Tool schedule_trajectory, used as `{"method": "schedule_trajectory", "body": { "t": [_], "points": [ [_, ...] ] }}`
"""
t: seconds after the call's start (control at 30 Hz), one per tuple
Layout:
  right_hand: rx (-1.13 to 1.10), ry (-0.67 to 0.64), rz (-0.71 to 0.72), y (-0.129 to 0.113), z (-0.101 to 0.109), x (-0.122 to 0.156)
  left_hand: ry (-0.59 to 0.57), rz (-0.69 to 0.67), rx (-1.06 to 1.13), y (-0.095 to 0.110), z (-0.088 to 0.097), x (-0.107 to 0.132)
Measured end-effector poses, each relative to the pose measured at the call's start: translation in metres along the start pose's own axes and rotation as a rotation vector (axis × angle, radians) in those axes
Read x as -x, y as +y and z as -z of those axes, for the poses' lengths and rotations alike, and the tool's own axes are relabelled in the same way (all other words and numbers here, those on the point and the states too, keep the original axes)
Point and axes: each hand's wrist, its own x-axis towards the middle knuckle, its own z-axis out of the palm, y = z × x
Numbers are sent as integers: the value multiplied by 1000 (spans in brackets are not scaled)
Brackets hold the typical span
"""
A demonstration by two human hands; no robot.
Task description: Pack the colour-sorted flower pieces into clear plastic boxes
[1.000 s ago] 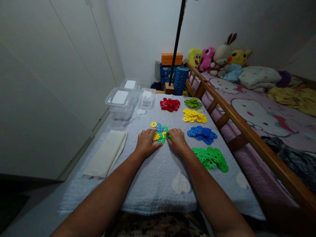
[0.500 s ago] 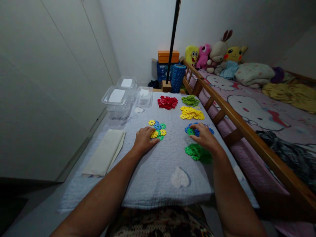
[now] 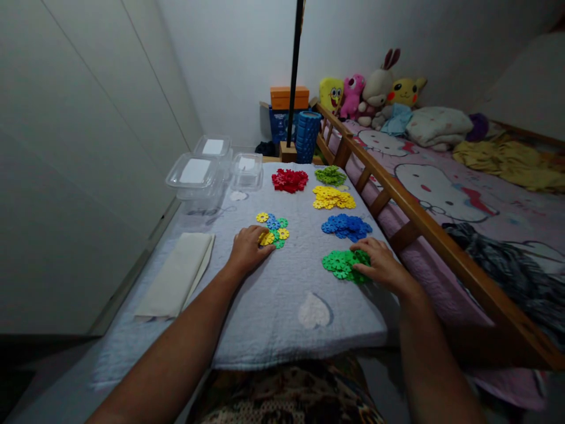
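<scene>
My left hand (image 3: 249, 252) rests at the left edge of a small mixed group of flower-shaped plastic discs (image 3: 272, 225) in yellow, blue and green. Its thumb and fingers curl around a yellow disc (image 3: 266, 239) there. My right hand (image 3: 380, 262) reaches over the right side of a pile of green discs (image 3: 339, 262), thumb and fingers apart, partly covering it. Just behind lies a pile of blue discs (image 3: 346, 226). Farther back are piles of yellow discs (image 3: 334, 198), red discs (image 3: 289, 180) and light green discs (image 3: 330, 175).
Clear lidded plastic containers (image 3: 194, 187) stand at the table's back left. A folded cream cloth (image 3: 176, 277) lies on the left. The wooden bed rail (image 3: 379, 188) runs along the right side. A black pole (image 3: 295, 76) rises beyond the far edge.
My right hand has moved from the blue pile, where a green disc showed at its fingers, back toward me onto the green pile. My left hand stays at the mixed group. The view has shifted slightly.
</scene>
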Motion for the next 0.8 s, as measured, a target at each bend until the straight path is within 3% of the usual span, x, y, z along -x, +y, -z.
{"method": "schedule_trajectory", "body": {
  "t": [0.3, 0.4, 0.5, 0.6, 0.8],
  "points": [
    [5, -45, -48, 4, 0, 2, -5, -28, 18, -6, -2, -1],
    [-9, -6, -25, -5, 6, -4, -4, -32, 33, -7, -2, 0],
    [-39, 56, 19, -29, 7, -18, 1, -27, 49, -9, -4, -1],
    [-69, 73, 94, -67, -2, -40, 16, -26, 71, -11, -5, -1],
    [-50, -48, 182, -140, -47, -80, 21, -48, 95, -16, -5, -1]
  ]
}}
